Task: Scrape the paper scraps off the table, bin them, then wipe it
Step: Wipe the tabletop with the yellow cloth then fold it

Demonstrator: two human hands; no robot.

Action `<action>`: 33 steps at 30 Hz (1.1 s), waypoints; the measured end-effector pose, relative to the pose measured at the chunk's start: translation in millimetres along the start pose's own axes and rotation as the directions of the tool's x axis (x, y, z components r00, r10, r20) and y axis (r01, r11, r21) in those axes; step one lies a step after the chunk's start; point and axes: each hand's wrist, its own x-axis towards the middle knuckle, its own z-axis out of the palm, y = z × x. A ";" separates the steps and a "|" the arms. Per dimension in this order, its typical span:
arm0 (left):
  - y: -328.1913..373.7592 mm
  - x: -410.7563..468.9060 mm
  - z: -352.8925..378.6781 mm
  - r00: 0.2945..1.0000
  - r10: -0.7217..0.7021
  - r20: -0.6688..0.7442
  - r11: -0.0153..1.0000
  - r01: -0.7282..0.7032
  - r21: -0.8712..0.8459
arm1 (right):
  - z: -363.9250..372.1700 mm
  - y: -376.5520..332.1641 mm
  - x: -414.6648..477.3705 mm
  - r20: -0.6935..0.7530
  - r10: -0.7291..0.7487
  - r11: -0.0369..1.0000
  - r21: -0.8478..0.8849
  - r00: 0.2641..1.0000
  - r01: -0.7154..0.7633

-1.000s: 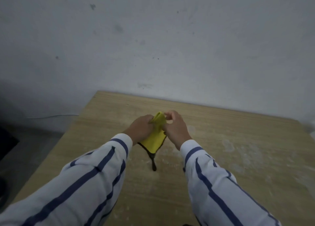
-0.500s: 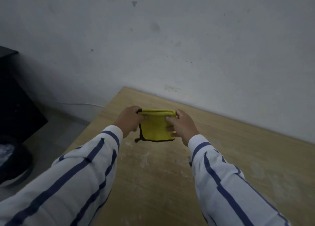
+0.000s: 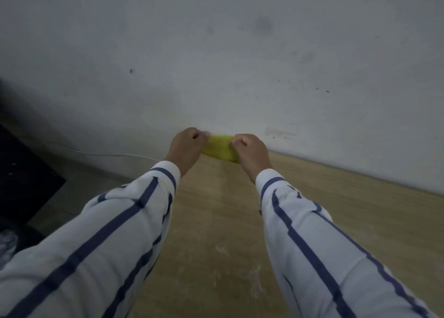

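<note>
A folded yellow cloth point(image 3: 219, 147) is stretched between my two hands over the far left corner of the wooden table point(image 3: 336, 212), close to the wall. My left hand point(image 3: 186, 147) grips its left end with curled fingers, and my right hand point(image 3: 249, 153) grips its right end the same way. Whether the cloth touches the tabletop I cannot tell. Faint whitish smears point(image 3: 254, 281) mark the wood nearer to me. No paper scraps show.
A stained white wall point(image 3: 240, 65) rises right behind the table's far edge. A thin white cable point(image 3: 108, 153) runs along the wall's foot at the left. A dark object point(image 3: 21, 173) stands on the floor at the far left.
Both hands carried the cloth forward and up to the table's far left corner. It went from bunched, to a hanging square, to a narrow folded strip. The view swung left.
</note>
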 end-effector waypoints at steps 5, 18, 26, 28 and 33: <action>-69.4 14.0 28.1 0.972 -0.111 0.209 0.949 0.042 0.311 | 56.1 57.4 13.6 0.287 0.132 0.907 -0.422 0.949 0.002; -114.7 33.4 56.6 0.932 0.001 0.361 0.710 -0.255 0.656 | 101.5 89.6 20.4 0.265 0.194 0.744 -0.667 0.945 0.034; -117.6 45.0 57.0 0.925 0.033 0.379 0.667 -0.302 0.681 | 102.1 90.1 32.5 0.261 0.218 0.728 -0.685 0.940 0.022; -114.5 45.3 55.8 0.927 0.020 0.375 0.634 -0.302 0.712 | 99.0 87.6 32.2 0.276 0.223 0.724 -0.689 0.935 0.031; -96.7 39.3 50.3 0.930 -0.024 0.366 0.626 -0.272 0.731 | 80.0 82.8 17.8 0.259 0.234 0.739 -0.673 0.937 0.001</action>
